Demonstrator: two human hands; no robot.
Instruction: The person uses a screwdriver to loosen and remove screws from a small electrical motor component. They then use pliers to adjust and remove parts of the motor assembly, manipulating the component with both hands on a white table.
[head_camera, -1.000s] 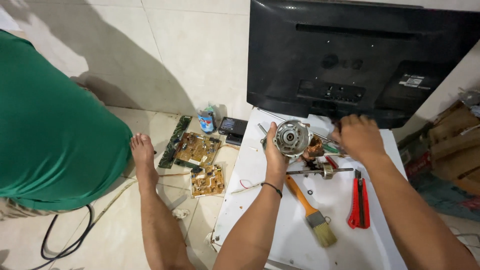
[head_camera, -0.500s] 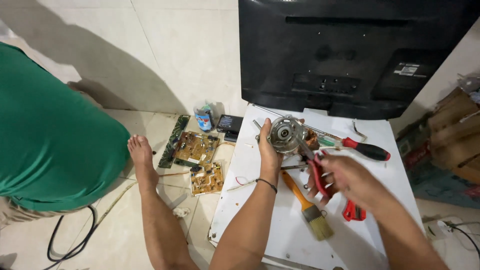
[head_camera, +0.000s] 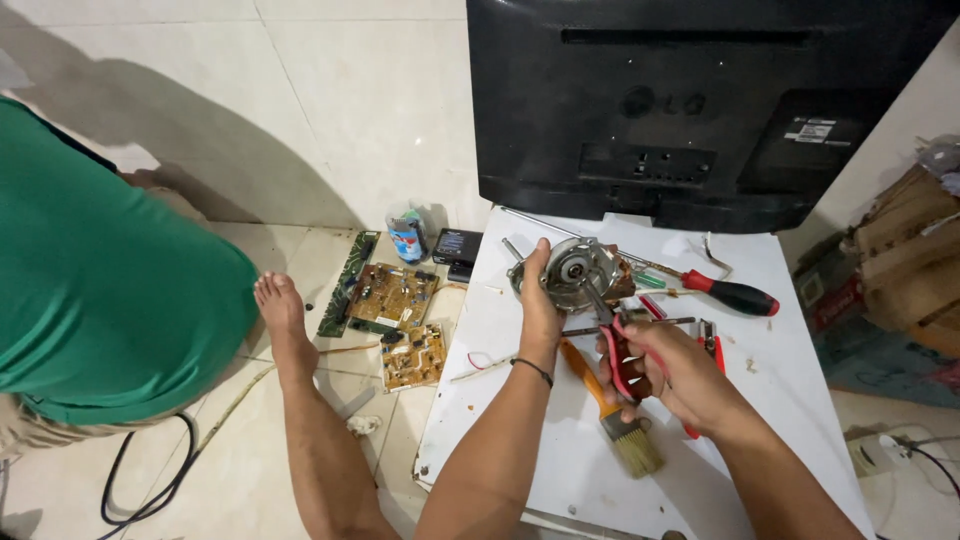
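Note:
My left hand (head_camera: 540, 300) grips a round metal motor (head_camera: 578, 272) and holds it tilted just above the white table (head_camera: 520, 440). My right hand (head_camera: 672, 375) is closed around the red handles of pliers (head_camera: 612, 338), whose jaws reach up to the motor's lower edge. A red-and-black screwdriver (head_camera: 728, 294) lies to the right of the motor. A paintbrush with an orange handle (head_camera: 612, 420) lies on the table under my right hand. A second red-handled tool (head_camera: 710, 340) lies just right of my hand.
A black flat-screen television (head_camera: 700, 110) stands at the table's far edge. Green circuit boards (head_camera: 395, 300) and a small can (head_camera: 406, 235) lie on the tiled floor to the left. Another person in a green shirt (head_camera: 100, 290) crouches at left with a bare foot (head_camera: 282, 315). Cardboard boxes (head_camera: 900, 270) at right.
My right hand left the motor area, took up the red-handled pliers and brought their jaws to the motor. My left hand kept hold of the motor.

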